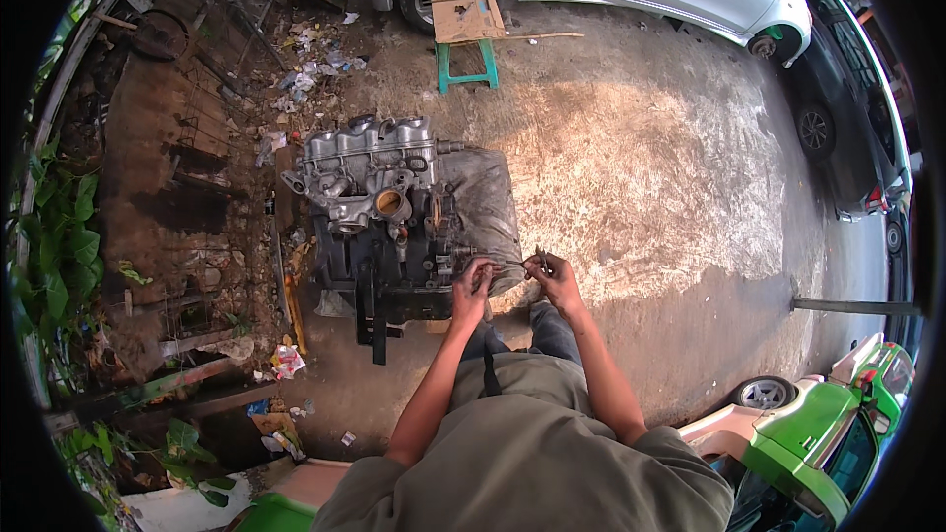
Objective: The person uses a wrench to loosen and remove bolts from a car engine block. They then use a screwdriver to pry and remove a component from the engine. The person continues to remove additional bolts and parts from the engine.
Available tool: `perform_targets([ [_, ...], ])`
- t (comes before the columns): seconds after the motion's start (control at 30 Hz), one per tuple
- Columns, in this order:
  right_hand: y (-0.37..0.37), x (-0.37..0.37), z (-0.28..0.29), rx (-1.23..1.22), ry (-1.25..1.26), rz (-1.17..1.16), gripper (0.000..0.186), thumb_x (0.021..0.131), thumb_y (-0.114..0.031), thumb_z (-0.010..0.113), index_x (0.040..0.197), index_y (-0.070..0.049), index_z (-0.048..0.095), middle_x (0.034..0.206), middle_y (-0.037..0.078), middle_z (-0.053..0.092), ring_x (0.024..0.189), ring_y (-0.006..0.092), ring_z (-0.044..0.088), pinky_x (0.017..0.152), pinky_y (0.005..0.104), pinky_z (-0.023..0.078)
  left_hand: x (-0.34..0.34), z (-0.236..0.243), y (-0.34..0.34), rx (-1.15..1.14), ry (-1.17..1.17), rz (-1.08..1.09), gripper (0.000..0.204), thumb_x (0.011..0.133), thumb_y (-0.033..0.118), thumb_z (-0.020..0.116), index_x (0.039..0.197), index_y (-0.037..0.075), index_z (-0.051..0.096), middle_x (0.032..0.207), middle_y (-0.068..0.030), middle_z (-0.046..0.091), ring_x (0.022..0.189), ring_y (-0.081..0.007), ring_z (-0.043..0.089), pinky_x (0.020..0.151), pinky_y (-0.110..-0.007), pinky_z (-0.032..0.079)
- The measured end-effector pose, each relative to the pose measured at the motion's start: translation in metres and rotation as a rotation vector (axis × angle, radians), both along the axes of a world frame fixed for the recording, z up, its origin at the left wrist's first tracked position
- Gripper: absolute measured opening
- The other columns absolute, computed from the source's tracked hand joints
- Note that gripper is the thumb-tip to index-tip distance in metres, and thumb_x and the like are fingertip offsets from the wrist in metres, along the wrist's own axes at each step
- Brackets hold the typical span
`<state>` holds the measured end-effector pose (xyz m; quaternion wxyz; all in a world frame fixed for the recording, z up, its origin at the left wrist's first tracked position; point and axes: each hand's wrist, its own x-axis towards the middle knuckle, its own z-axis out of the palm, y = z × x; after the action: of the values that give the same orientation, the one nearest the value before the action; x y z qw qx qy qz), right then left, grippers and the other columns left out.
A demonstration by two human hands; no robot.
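Head view: a thin rod (514,263) is pinched by both hands, left (471,286) and right (554,276), at the engine's (379,207) 4 o'clock; it is best kept level and steady.

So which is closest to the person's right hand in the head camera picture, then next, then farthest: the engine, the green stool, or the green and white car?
From the right hand:
1. Engine, just to its left, resting on a dark mat.
2. Green stool, well beyond the engine, by the white car's wheel, with cardboard on top.
3. Green and white car, off at the lower right edge of the picture.
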<state>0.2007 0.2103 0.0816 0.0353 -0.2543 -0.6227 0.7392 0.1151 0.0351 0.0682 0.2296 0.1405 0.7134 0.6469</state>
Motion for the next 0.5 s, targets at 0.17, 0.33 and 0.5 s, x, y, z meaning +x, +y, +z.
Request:
perform_targets([
  [0.17,0.045,-0.008,-0.006,0.098,0.081,0.097,0.022,0.092,-0.016,0.07,0.1,0.005,0.067,0.084,0.008,0.069,0.079,0.0108,0.061,0.073,0.0293,0.051,0.005,0.014,0.05,0.026,-0.083,0.011,0.015,0.098,0.012,0.06,0.107,0.0,0.063,0.1,-0.0076,0.069,0.093,-0.0122,0.066,0.084,-0.027,0.049],
  [0.33,0.108,-0.013,0.015,0.25,0.052,0.245,0.021,0.091,-0.017,0.071,0.099,0.003,0.068,0.085,0.007,0.071,0.076,0.009,0.061,0.069,0.0287,0.051,-0.003,0.026,0.119,-0.034,-0.005,-0.023,0.011,0.095,0.009,0.063,0.101,0.0,0.066,0.094,-0.0053,0.07,0.09,-0.0102,0.065,0.083,-0.026,0.049],
  [0.5,0.165,-0.029,0.023,0.239,0.017,0.248,0.022,0.09,-0.018,0.073,0.098,0.002,0.069,0.083,0.006,0.07,0.074,0.0083,0.06,0.066,0.0273,0.049,-0.009,0.022,0.174,-0.02,0.03,0.005,0.008,0.094,0.006,0.064,0.098,-0.001,0.066,0.09,-0.0041,0.07,0.089,-0.0093,0.064,0.081,-0.026,0.05],
])
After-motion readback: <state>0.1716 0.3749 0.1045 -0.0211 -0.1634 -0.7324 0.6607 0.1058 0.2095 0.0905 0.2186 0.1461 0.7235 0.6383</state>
